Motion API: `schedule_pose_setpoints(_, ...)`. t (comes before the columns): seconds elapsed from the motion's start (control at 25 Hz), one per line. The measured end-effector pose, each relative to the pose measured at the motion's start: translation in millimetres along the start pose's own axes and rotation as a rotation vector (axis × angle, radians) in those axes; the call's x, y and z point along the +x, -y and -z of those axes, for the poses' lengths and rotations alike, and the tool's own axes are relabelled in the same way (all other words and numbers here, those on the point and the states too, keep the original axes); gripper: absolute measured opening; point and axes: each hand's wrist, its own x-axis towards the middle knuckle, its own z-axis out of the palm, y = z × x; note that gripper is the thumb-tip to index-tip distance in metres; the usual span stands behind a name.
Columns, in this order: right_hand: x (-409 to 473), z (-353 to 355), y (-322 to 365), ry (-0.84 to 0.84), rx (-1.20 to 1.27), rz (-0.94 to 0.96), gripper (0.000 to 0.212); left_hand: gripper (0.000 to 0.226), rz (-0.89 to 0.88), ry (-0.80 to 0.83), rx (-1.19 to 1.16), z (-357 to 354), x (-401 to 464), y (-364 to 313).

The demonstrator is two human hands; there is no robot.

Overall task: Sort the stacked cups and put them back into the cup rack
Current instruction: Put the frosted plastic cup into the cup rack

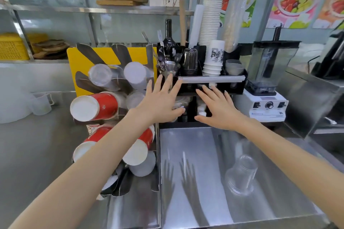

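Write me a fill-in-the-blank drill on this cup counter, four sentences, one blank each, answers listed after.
1. Both hands, left hand and right hand, are open and hold ____.
2. The clear plastic cups stand upside down on the steel counter near the person's ____ arm.
3. The panel behind the cup rack is coloured ____.
4. The blender stands to the ____ of the black organizer.

Missing words: nothing; right; yellow; right

One head-worn wide-angle view looks forward and down, close over the steel tabletop [195, 182], facing the cup rack [111, 55] and back shelves [93, 10].
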Motion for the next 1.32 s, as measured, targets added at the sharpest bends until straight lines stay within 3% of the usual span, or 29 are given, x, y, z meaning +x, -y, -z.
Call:
schedule_pose_setpoints(0.4, -95.9, -41.4, -99.3, 0.148, 0.105, -0.297, 0.089, 0.096, -0.219, 0.357, -0.246, -89.1, 11.8, -99.9)
schedule_pose_setpoints(0.64, -119.1, -79.0, -133.6, 0.178, 0.404, -0.377, 0.095, 0.105, -0.270, 0.514, -0.371, -152.7, 17.1, -133.9)
schedule_pose_setpoints(0.8, -130.5, -108.6, -147.6, 0.200, 0.630, -0.424, 0.096, 0.108, -0.200, 0.595, -0.503, -201.1, 19.7, -148.6)
schedule_pose_setpoints(1.08, -130.4, -155.4, -160.1, 0.161, 0.785, -0.520, 0.096, 0.112, 0.027, 0.641, -0.739, -256.6, 15.7, -177.5)
schedule_pose_setpoints(1.32, -127.7, -169.5, -159.4, 0.116, 0.834, -0.526, 0.071, 0.068, 0.081, 0.581, -0.808, -263.8, 19.3, -186.5)
